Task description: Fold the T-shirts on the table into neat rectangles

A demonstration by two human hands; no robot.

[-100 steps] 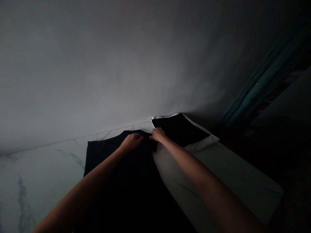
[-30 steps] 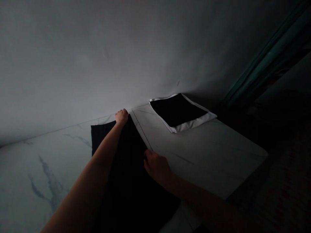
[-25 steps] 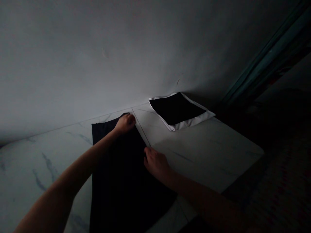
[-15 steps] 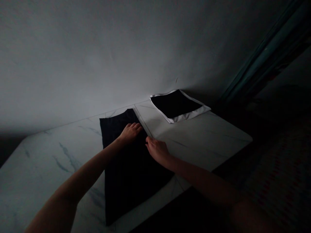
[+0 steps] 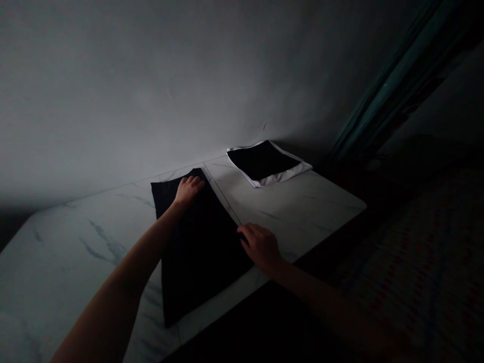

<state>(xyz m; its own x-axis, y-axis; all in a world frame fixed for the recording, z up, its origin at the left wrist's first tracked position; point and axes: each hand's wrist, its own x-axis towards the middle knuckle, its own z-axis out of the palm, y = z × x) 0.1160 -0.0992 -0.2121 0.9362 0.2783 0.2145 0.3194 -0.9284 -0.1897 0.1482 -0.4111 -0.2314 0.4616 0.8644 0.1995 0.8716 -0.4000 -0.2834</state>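
Observation:
A black cloth (image 5: 200, 262), perhaps a garment, lies spread on the table, wider at the near end than at the far end. Near its far end my left hand (image 5: 189, 190) rests palm down on the fabric, fingers laid out and holding nothing. At the cloth's right edge, my right hand (image 5: 260, 245) is closed, with thumb and fingers pinching the border. Dim light hides the folds and seams of the dark fabric.
Against the wall (image 5: 113, 91), a folded black cloth (image 5: 262, 160) lies on white fabric (image 5: 285, 175) at the back of the marble-patterned table (image 5: 325, 204). A teal curtain (image 5: 381, 96) hangs at right. Reddish patterned fabric (image 5: 393, 282) shows dimly beyond the table's right edge.
My left hand has slid away from me and left, toward the cloth's far end. My right hand has moved nearer and right along its edge. The right side looks straighter. The view has shifted slightly.

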